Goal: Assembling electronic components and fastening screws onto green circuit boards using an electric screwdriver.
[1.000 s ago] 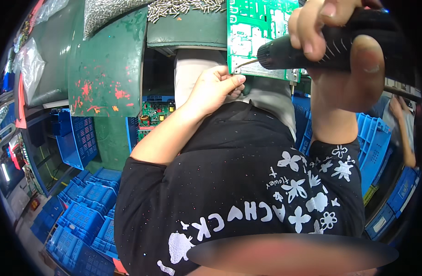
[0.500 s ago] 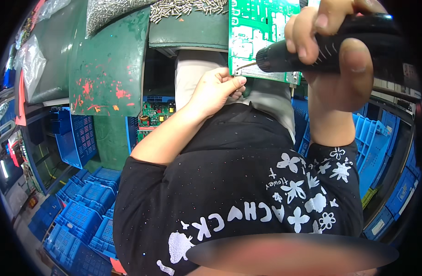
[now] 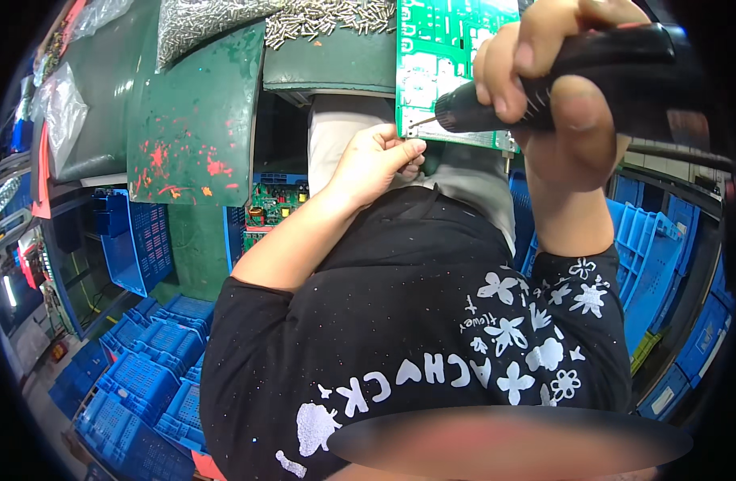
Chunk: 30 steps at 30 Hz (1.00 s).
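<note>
A green circuit board (image 3: 432,76) lies at the top centre, its near edge over my lap. My right hand (image 3: 564,96) grips a black electric screwdriver (image 3: 480,108) whose thin bit points left, its tip at the board's near left corner. Just below that corner is my left hand (image 3: 388,156), thumb and fingers pinched together. What it holds, if anything, is hidden. A small metal post (image 3: 508,160) hangs below the near edge of the board, further right.
Loose metal standoffs (image 3: 328,22) lie in a heap beyond the green bench edge, beside a clear bag of more (image 3: 212,28). A green mat with red marks (image 3: 196,136) is on the left. Blue crates (image 3: 143,381) stand lower left, and another blue crate (image 3: 640,256) to the right.
The screwdriver and my right hand have shifted slightly left and down. The bit tip stays at the board's near left corner, and my left hand keeps its pinch.
</note>
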Tool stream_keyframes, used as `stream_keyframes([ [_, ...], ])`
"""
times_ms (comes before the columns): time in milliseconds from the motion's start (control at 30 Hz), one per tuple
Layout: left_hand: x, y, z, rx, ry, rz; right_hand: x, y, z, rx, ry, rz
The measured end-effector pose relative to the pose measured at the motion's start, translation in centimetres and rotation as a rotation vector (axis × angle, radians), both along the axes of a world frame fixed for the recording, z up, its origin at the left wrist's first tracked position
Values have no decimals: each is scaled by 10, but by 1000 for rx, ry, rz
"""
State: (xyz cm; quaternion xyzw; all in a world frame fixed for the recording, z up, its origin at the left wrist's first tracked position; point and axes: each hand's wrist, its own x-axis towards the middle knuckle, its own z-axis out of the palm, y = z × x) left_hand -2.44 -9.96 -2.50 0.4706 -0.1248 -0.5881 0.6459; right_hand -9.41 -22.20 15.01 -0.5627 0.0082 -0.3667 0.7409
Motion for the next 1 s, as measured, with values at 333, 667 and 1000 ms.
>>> stream_keyframes([
  [333,10,9,2,87,-161,-129,-15,-80,0,-25,-375,428],
  [667,120,-31,62,170,-1500,185,-117,-95,-40,-3,-304,19],
  [1000,188,-142,41,492,-2298,-302,-141,-76,-39,0,-285,-29],
])
